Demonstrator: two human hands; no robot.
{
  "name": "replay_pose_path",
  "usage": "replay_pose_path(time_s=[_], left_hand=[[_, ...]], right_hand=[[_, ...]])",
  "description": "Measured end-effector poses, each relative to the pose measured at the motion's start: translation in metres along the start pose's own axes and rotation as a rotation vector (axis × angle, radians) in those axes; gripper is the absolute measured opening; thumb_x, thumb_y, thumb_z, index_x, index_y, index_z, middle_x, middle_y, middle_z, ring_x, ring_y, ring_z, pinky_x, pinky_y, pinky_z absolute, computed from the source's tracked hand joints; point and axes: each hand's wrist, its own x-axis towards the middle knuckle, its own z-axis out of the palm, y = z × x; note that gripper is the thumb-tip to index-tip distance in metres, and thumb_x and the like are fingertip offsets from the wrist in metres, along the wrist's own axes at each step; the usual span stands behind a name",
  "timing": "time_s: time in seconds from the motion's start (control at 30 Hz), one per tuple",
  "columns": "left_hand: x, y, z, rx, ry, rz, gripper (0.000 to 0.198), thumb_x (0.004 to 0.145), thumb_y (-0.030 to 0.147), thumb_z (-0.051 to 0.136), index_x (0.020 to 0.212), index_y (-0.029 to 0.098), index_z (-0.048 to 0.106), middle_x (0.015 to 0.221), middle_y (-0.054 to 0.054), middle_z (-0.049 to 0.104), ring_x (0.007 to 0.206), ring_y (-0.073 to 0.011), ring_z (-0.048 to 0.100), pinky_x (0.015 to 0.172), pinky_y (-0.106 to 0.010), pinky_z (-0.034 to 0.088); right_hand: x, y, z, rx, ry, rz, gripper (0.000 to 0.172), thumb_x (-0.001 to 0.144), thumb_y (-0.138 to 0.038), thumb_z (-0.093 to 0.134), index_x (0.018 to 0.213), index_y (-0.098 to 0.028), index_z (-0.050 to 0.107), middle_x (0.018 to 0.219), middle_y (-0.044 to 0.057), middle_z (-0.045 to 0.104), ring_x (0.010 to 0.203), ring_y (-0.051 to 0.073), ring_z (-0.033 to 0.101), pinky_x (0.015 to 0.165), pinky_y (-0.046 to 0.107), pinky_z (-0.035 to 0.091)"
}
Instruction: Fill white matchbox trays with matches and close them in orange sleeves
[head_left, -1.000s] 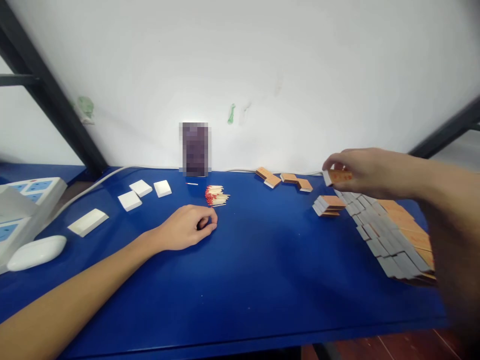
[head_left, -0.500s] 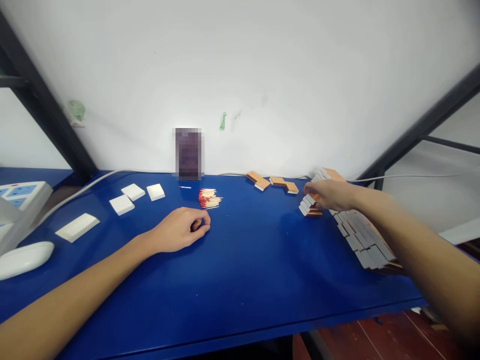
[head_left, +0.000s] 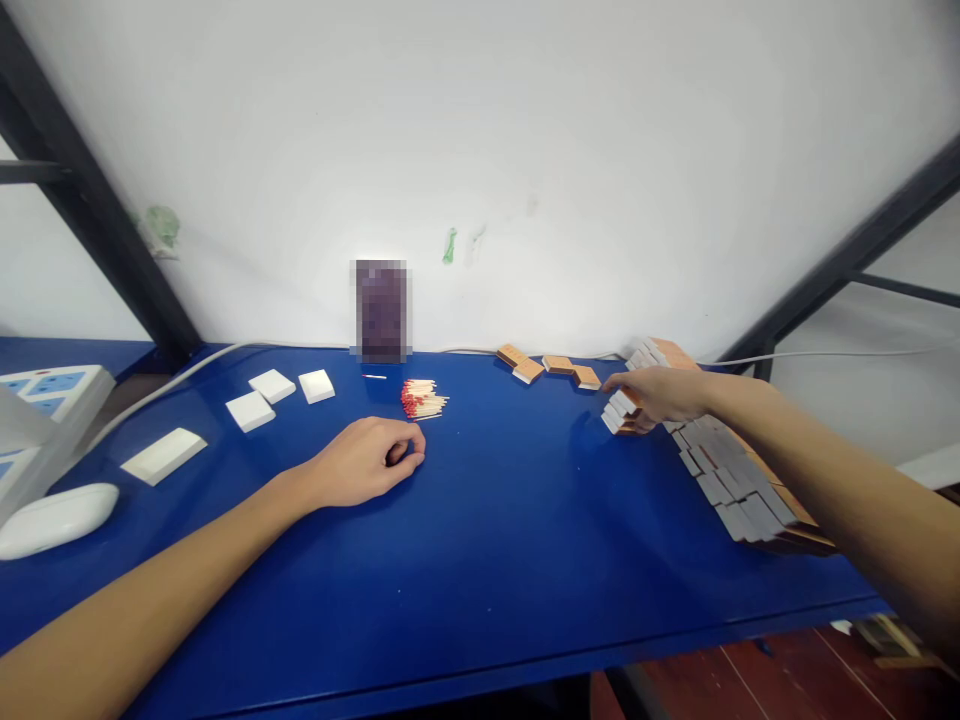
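My left hand rests on the blue table with its fingers curled and the thumb close to the index finger; nothing shows in it. Just beyond it lies a pile of red-tipped matchsticks, with a single match behind. On the right, my right hand grips a short stack of matchboxes, white ends facing left. Part of that stack is covered by the fingers. Close beside the hand stands a large block of stacked matchboxes, partly hidden under my forearm.
Several loose matchboxes lie near the wall. White square pieces and a longer white piece sit on the left, beside a white rounded object and a power strip. A blurred dark rectangle leans at the wall.
The right hand has shifted slightly on the short matchbox stack, its index finger now reaching further left over the top. My left hand stays in place; the view has moved a little.
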Motion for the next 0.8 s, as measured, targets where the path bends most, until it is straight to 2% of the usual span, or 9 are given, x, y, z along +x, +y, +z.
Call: replay_pose_path(time_s=[0.1, 0.2, 0.33, 0.43, 0.57, 0.63, 0.7, 0.77, 0.8], left_hand=[[-0.001, -0.001, 0.0, 0.009, -0.001, 0.018, 0.017, 0.089, 0.032, 0.048, 0.081, 0.021, 0.059, 0.06, 0.005, 0.044, 0.053, -0.0097, 0.041, 0.055, -0.023, 0.032], [-0.002, -0.001, 0.0, 0.009, 0.0, 0.023, 0.017, 0.089, 0.032, 0.049, 0.081, 0.021, 0.059, 0.06, 0.005, 0.044, 0.053, -0.0095, 0.04, 0.055, -0.023, 0.032], [-0.001, -0.002, 0.001, 0.015, 0.002, 0.021, 0.015, 0.089, 0.03, 0.049, 0.081, 0.021, 0.059, 0.06, 0.006, 0.044, 0.053, -0.0093, 0.04, 0.055, -0.023, 0.032], [-0.001, -0.001, 0.002, 0.009, 0.009, 0.029, 0.015, 0.089, 0.03, 0.049, 0.081, 0.021, 0.06, 0.059, 0.006, 0.045, 0.053, -0.0091, 0.041, 0.054, -0.023, 0.032], [-0.002, 0.0, 0.001, -0.027, 0.07, 0.048, 0.017, 0.087, 0.029, 0.051, 0.076, 0.02, 0.06, 0.056, 0.006, 0.045, 0.05, -0.0085, 0.04, 0.053, -0.023, 0.032], [-0.002, -0.002, -0.003, -0.021, 0.23, 0.057, 0.019, 0.086, 0.028, 0.051, 0.073, 0.019, 0.06, 0.055, 0.005, 0.047, 0.05, -0.0085, 0.041, 0.054, -0.023, 0.034], [-0.002, -0.008, -0.011, 0.035, 0.458, 0.04, 0.019, 0.085, 0.027, 0.05, 0.072, 0.018, 0.06, 0.057, 0.003, 0.052, 0.053, -0.0099, 0.045, 0.057, -0.025, 0.036], [-0.002, -0.018, -0.023, 0.164, 0.619, -0.032, 0.02, 0.086, 0.027, 0.048, 0.073, 0.017, 0.06, 0.064, 0.0, 0.058, 0.06, -0.013, 0.051, 0.063, -0.028, 0.04], [-0.003, -0.024, -0.028, 0.261, 0.642, -0.096, 0.022, 0.087, 0.028, 0.046, 0.075, 0.017, 0.061, 0.068, -0.002, 0.06, 0.066, -0.0156, 0.053, 0.068, -0.03, 0.041]], right_hand=[[0.0, -0.004, -0.001, -0.003, -0.284, -0.019, 0.052, 0.046, -0.008, 0.077, 0.096, -0.022, 0.072, 0.066, 0.0, 0.068, 0.064, 0.021, 0.065, 0.053, 0.027, 0.043], [-0.001, -0.007, -0.001, -0.041, -0.437, -0.003, 0.045, 0.058, -0.014, 0.07, 0.102, -0.024, 0.068, 0.076, 0.001, 0.07, 0.073, 0.023, 0.067, 0.059, 0.03, 0.046], [-0.004, -0.009, -0.001, -0.084, -0.48, 0.01, 0.047, 0.063, -0.021, 0.067, 0.109, -0.023, 0.064, 0.081, 0.002, 0.07, 0.079, 0.025, 0.067, 0.065, 0.033, 0.047], [-0.007, -0.01, -0.008, -0.088, -0.486, 0.035, 0.063, 0.061, -0.026, 0.071, 0.123, -0.023, 0.058, 0.088, 0.004, 0.07, 0.087, 0.028, 0.067, 0.071, 0.037, 0.05], [-0.009, -0.019, -0.034, -0.013, -0.409, 0.042, 0.092, 0.062, -0.044, 0.073, 0.145, -0.025, 0.039, 0.114, 0.011, 0.067, 0.106, 0.035, 0.062, 0.083, 0.045, 0.051], [-0.005, -0.031, -0.045, 0.026, -0.287, -0.055, 0.088, 0.068, -0.055, 0.068, 0.146, -0.024, 0.039, 0.131, 0.014, 0.059, 0.117, 0.036, 0.056, 0.091, 0.049, 0.048], [0.004, -0.048, -0.044, 0.051, -0.147, -0.135, 0.078, 0.076, -0.06, 0.059, 0.143, -0.024, 0.043, 0.14, 0.012, 0.053, 0.123, 0.036, 0.052, 0.096, 0.05, 0.046], [0.017, -0.066, -0.031, 0.062, -0.034, -0.196, 0.067, 0.083, -0.056, 0.053, 0.141, -0.024, 0.045, 0.138, 0.012, 0.053, 0.123, 0.034, 0.052, 0.098, 0.048, 0.044], [0.024, -0.075, -0.02, 0.076, -0.004, -0.209, 0.063, 0.085, -0.051, 0.051, 0.141, -0.023, 0.044, 0.139, 0.013, 0.052, 0.123, 0.032, 0.052, 0.099, 0.046, 0.044]])
